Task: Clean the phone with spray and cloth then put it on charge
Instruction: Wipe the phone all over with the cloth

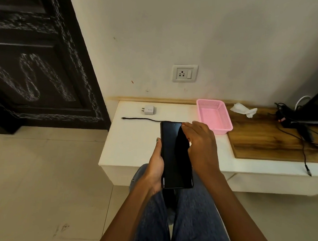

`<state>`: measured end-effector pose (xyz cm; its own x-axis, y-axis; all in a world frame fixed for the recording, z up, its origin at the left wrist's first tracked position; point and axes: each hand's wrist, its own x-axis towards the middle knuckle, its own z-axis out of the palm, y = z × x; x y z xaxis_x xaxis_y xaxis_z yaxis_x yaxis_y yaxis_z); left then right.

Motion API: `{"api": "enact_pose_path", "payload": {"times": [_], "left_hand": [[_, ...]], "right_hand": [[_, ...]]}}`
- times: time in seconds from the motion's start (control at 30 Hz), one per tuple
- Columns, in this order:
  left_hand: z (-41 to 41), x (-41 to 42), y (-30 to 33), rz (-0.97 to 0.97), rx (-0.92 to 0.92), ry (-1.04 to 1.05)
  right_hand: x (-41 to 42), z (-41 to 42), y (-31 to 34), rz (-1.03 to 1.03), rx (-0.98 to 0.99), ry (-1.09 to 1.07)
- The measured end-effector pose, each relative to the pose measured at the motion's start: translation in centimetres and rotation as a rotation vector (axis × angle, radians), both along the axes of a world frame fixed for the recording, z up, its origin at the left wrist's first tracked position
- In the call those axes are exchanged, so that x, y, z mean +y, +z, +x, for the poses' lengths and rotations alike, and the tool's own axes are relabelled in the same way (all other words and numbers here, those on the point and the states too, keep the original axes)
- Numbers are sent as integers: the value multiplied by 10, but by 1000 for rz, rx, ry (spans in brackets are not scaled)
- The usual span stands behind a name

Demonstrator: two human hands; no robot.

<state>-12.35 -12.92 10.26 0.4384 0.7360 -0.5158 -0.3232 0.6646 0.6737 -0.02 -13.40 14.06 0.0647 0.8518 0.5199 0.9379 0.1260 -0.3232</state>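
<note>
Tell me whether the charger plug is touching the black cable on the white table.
Apart. The head view shows the charger plug lying nearer the wall, with a strip of bare white table between it and the black cable.

The black phone (176,155) (screen dark, facing up) lies lengthwise above the lap, seemingly clean.

The person is wearing blue denim jeans (191,221) of faded, mottled wash, and both forearms are showing bare with no sleeves, watch, rings or bracelets visible on them.
</note>
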Motion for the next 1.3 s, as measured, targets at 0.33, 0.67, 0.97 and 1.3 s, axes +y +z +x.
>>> {"api": "enact_pose_path", "payload": {"times": [0.33,0.67,0.97,1.3], "left_hand": [[0,0,0,6,-3,9],[-1,4,1,3,-26,17],[-1,4,0,13,-72,15],[1,5,-1,10,-96,39]], "right_hand": [[-4,1,1,24,23,17],[-5,-5,1,33,16,48],[-6,-11,3,33,-38,142],[-6,-11,4,42,-38,145]]}}
